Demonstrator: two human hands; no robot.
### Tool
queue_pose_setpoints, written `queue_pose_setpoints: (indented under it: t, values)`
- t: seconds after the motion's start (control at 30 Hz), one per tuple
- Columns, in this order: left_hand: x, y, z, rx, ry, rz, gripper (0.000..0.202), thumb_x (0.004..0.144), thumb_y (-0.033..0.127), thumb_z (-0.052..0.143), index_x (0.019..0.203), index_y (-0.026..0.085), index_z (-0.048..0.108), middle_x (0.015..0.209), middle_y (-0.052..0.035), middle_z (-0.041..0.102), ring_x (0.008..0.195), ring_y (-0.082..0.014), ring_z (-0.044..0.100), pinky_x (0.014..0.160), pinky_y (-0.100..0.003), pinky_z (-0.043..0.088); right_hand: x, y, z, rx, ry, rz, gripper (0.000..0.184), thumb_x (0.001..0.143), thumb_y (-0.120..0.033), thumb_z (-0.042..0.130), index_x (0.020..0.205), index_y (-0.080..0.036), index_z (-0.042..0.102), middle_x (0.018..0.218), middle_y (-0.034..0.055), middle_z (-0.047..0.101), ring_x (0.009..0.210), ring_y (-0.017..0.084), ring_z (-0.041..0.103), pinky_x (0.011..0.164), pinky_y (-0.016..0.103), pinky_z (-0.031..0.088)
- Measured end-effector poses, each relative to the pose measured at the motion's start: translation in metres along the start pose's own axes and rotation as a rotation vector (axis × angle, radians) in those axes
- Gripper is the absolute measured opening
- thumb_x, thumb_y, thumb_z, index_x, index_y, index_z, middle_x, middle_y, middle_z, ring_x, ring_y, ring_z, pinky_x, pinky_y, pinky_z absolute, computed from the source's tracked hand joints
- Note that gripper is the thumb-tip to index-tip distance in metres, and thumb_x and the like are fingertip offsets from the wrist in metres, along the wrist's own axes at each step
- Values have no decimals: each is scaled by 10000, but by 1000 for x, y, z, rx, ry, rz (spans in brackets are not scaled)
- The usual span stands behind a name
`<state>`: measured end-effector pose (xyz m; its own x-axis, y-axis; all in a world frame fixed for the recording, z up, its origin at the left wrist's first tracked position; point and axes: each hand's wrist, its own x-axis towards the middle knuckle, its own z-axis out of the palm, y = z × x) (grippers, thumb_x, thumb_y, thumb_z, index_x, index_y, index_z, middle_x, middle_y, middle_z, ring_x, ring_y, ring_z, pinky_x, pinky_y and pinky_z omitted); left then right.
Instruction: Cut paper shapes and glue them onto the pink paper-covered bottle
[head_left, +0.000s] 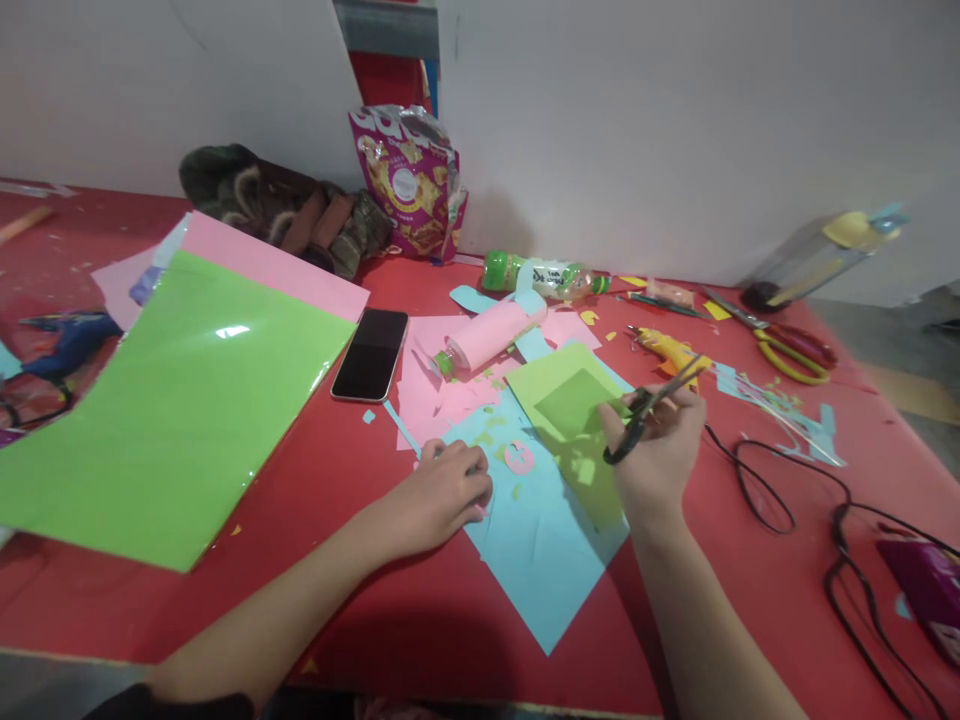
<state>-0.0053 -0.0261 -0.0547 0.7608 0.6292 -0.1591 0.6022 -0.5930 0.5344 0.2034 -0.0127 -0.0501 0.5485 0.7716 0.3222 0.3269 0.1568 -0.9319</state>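
Right hand clenched round the scissors, right by the green paper! | Left hand half-curled at the blue paper's edge, hold impossible to tell | Done, it seems: bottle wrapped in pink paper, pink disc cut | Green paper looks mostly uncut

Far, left of the bottle: magenta foil snack bag, large white letters on crumpled top, word unreadable; badge print blurred | Far, right of bag: green-and-clear plastic bottle, dark characters on white label, illegible
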Motion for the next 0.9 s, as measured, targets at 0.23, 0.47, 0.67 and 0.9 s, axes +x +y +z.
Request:
queue_pose_setpoints:
  t: [0.23,0.47,0.67,0.9]
  values:
    - [0,-1,0,-28,-2,-17,34,761,136,511,728,141,516,870,-34,488,829,-167,422,757,-334,243,3,-2,-3,152,64,61,401,545,-110,645,835,-224,393,719,-29,477,625,104,477,472,194,365]
    - [0,-3,0,-86,46,-15,133,792,165,468,716,157,578,868,-35,503,853,-169,456,780,-358,263,2,-4,1,224,-20,266,376,512,-123,644,775,-224,395,679,-55,477,567,75,457,457,170,363]
    - [1,-4,-1,-313,251,-73,132,757,202,521,678,176,625,814,-21,513,824,-147,490,796,-325,339,-3,-2,4,278,-111,344,377,511,-116,627,791,-225,400,656,-61,488,522,63,429,443,165,333]
    - [2,-4,1,-601,467,-229,108,671,244,611,589,175,624,959,-36,504,881,-153,502,795,-294,409,-11,-11,7,227,-188,320,351,537,-132,623,785,-227,394,662,-63,483,484,55,415,411,166,333]
